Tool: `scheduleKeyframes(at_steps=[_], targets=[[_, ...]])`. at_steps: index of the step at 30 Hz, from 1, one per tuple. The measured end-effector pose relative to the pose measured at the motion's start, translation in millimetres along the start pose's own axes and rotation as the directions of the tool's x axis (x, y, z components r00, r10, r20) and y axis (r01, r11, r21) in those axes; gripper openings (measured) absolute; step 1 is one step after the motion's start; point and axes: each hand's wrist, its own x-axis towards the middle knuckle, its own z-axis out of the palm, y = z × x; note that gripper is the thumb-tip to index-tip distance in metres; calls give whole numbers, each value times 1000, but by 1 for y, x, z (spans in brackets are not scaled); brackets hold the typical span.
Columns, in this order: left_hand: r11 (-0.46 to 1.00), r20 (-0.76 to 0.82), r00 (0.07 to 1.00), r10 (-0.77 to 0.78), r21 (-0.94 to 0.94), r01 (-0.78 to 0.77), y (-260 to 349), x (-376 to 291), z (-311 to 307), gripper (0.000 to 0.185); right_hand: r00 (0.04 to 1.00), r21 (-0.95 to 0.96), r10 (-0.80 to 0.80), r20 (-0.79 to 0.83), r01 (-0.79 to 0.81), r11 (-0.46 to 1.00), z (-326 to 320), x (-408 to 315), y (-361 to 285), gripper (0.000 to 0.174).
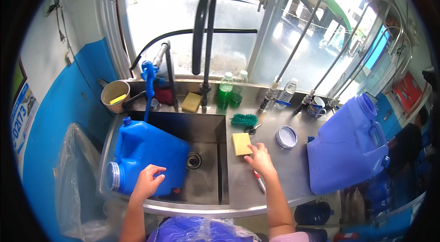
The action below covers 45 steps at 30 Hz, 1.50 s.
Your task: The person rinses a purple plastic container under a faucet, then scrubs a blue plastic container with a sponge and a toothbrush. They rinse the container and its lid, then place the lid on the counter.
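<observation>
A blue plastic water jug [154, 152] rests tilted across the stainless-steel sink basin [206, 176], its wide white-rimmed cap [114, 176] towards the left. Over the jug's near side is my left hand [148, 181], fingers loosely bent and nothing in them; whether it touches the jug is unclear. My right hand [262, 160] reaches to the lower right corner of a yellow sponge [242, 144] on the counter, fingers apart. Below that hand lies a red-and-white pen-like object [259, 181]. A round lid [286, 137] sits farther right, near a standing violet-blue jug [340, 152] without a cap on its top mouth.
Behind the sink rise a black gooseneck faucet [207, 42] and a blue tap handle [149, 77]. A green brush [244, 119], scissors [252, 129], green-liquid bottles [225, 92], another sponge [191, 102] and a beige pot [115, 97] stand around. Tall metal spouts [306, 29] line the right.
</observation>
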Motion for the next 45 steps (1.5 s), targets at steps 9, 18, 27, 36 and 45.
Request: scheduleKeyframes(at_steps=[9,18,27,36,45], targets=[[999,-17,999,-47,8,47,9,-2,1,28,939,-219,343,-7,-336,916,5,40,71,78],[996,-106,991,-81,21,84,12,-8,-8,28,899,-209,435,-47,-435,876,21,81,127,87],[985,-317,941,-116,88,151,-9,-17,-41,25,989,-197,128,-73,-140,970,-25,80,93,72],[966,-595,803,37,228,125,-77,30,-85,34,721,200,-693,-11,680,705,-77,16,-175,75],[954,-492,845,-211,86,288,-160,117,-104,51,497,89,-673,-549,835,544,-125,25,-317,67]])
